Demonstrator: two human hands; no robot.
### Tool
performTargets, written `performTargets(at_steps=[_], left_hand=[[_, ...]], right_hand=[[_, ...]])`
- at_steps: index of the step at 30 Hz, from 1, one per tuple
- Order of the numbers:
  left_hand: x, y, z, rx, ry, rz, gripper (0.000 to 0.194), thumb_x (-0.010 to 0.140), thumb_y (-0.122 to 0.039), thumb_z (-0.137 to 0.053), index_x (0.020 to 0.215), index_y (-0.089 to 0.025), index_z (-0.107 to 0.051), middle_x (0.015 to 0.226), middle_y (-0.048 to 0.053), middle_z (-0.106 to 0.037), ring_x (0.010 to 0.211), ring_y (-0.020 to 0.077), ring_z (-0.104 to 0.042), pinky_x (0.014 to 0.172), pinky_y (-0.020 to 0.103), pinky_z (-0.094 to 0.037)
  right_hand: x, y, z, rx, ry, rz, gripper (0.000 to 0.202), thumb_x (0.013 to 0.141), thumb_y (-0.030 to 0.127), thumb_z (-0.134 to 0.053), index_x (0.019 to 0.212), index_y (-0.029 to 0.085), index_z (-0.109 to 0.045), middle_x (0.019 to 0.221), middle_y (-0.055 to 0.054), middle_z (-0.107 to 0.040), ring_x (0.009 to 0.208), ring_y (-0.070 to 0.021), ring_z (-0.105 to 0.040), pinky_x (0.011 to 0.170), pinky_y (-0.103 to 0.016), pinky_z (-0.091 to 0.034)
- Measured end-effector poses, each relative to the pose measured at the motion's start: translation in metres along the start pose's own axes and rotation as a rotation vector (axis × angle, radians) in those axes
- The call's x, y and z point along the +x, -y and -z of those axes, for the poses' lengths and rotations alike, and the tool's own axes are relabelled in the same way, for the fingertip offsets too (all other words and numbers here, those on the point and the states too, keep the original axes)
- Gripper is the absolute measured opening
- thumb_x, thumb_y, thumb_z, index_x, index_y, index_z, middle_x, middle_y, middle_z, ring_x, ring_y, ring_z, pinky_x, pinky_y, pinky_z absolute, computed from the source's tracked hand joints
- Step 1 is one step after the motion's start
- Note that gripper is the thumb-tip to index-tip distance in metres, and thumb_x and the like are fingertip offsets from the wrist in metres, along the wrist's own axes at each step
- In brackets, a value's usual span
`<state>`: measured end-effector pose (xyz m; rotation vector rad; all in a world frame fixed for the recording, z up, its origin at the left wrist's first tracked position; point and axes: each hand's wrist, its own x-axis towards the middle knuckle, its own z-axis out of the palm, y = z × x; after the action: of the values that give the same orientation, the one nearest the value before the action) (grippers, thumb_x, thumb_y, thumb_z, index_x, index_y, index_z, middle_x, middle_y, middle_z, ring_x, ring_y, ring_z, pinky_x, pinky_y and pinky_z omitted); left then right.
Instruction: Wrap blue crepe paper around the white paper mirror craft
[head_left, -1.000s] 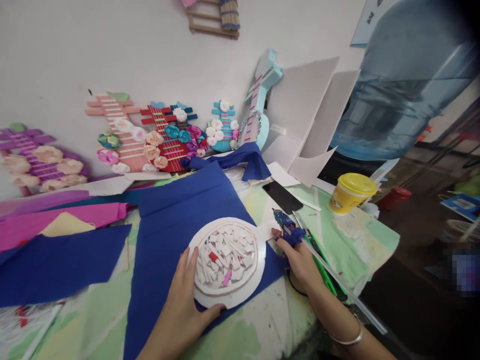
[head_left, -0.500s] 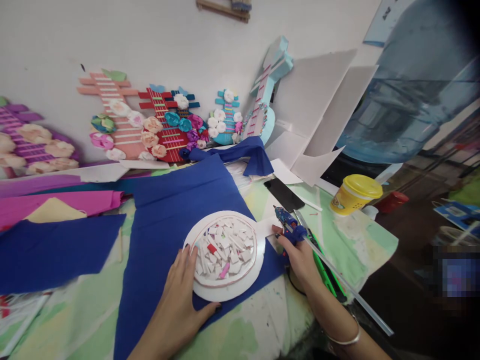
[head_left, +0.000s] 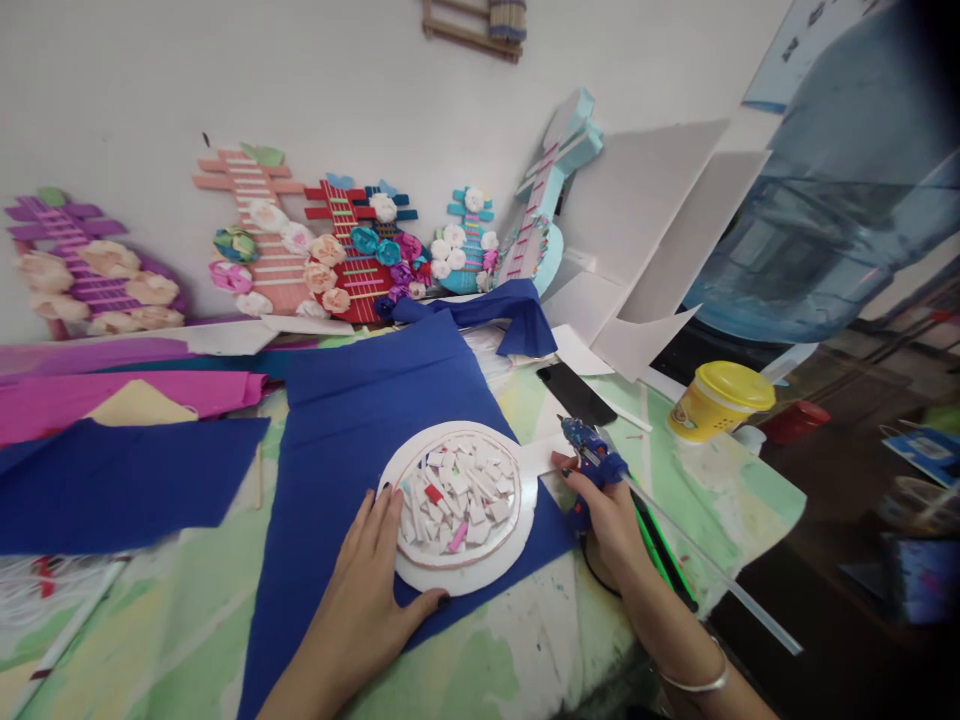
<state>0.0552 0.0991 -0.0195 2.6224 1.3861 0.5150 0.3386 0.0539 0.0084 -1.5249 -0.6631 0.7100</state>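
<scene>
A round white cardboard cutout with a narrow neck lies on a sheet of blue crepe paper. White paper scraps, with a red and a pink bit among them, fill its ringed middle. My left hand rests on its left rim, fingers stretched and thumb apart. At the neck, my right hand is closed around a blue glue gun; a finger touches the neck. A long clear glue stick juts from the gun's back. A green cutter is partly hidden behind my right wrist.
Several decorated paper guitars lean on the wall. Right of the blue sheet are a black phone and a yellow tub. A water bottle stands at far right. Pink paper and a wooden stick lie left.
The camera view has shifted slightly, so the scene sits further right. Both hands, the cutout and the glue gun keep nearly the same arrangement.
</scene>
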Motion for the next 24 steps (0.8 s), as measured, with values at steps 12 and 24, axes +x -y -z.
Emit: performTargets(at_steps=[12, 24], left_hand=[[0.019, -0.038, 0.022, 0.052, 0.046, -0.015, 0.086, 0.076, -0.058, -0.054, 0.144, -0.011, -0.029, 0.153, 0.017, -0.019, 0.141, 0.0372, -0.006, 0.11, 0.055, -0.023], [0.07, -0.066, 0.006, -0.01, 0.111, 0.208, 0.11, 0.067, -0.081, -0.038, 0.144, -0.003, -0.026, 0.15, 0.02, -0.024, 0.138, 0.0447, -0.011, 0.111, 0.056, -0.012]], right_hand=[[-0.006, 0.11, 0.019, -0.074, 0.567, 0.057, 0.023, 0.082, 0.036, -0.06, 0.086, 0.014, -0.062, 0.055, -0.002, -0.061, 0.041, -0.0108, -0.051, 0.041, -0.022, -0.038], [0.055, 0.108, -0.125, -0.606, 1.136, 0.138, 0.018, 0.069, 0.031, -0.059, 0.062, 0.014, -0.06, 0.053, 0.0, -0.057, 0.046, -0.0108, -0.053, 0.038, -0.019, -0.036]])
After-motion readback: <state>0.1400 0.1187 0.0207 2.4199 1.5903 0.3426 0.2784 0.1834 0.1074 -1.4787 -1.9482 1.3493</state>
